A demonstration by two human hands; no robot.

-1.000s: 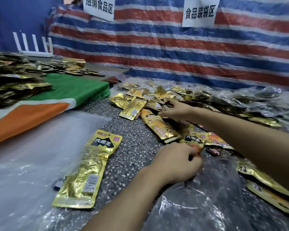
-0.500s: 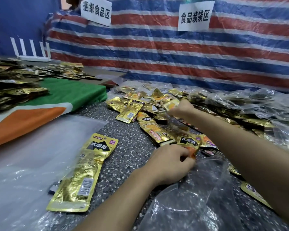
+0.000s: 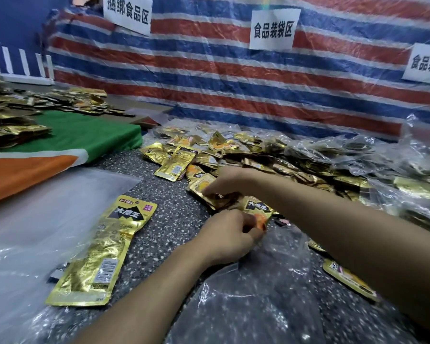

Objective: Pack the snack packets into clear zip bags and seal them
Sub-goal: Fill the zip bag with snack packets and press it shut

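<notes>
Gold snack packets (image 3: 263, 155) lie heaped across the speckled floor. My left hand (image 3: 230, 235) is curled, pinching the mouth of a clear zip bag (image 3: 253, 289) together with the orange end of a gold packet (image 3: 257, 207). My right hand (image 3: 230, 181) reaches over it and grips a dark gold packet (image 3: 219, 197) at the near edge of the heap. One long gold packet (image 3: 102, 254) lies flat to the left, partly on clear plastic.
Filled clear bags (image 3: 382, 157) pile up at the right. A green and orange cloth (image 3: 60, 150) bearing more packets lies at the left, a clear plastic sheet (image 3: 35, 219) in front of it. A striped tarp (image 3: 233, 78) with paper signs closes the back.
My right hand has come back from the heap toward my left hand, bringing a packet with it. The left hand has stayed at the bag's mouth.
</notes>
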